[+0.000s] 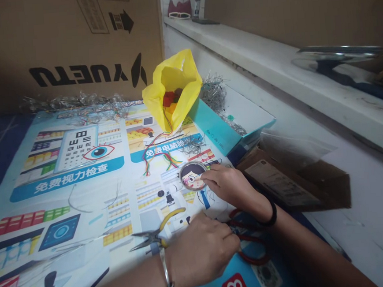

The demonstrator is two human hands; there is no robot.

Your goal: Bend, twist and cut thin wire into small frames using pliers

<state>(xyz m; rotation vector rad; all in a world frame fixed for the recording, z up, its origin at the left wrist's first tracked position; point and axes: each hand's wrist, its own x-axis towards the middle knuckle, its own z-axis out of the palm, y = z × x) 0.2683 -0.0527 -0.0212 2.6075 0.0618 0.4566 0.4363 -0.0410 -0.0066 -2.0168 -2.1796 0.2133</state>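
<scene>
My right hand (pixel 226 182), a black band on its wrist, has its fingertips pinched together at the right rim of a small round clear dish (pixel 190 177). Small pink bits lie in this dish; whatever is between the fingertips is too small to name. Lower down, my left hand (pixel 206 248) is closed, knuckles up, with a silver bracelet on the wrist. Its fingers hide what they hold, if anything. Long-nose pliers (pixel 155 235) with yellow handles lie left of it. Red-handled scissors (pixel 255 255) lie to its right, partly under my right arm.
A yellow bag (pixel 173 81) with red and orange pieces stands at the back, coloured threads (pixel 155 153) trailing from it. Behind the dish is a teal box (pixel 218 130) with tangled wire pieces. An open cardboard box (pixel 294 179) sits at right. More wire (pixel 79 106) lines the back edge.
</scene>
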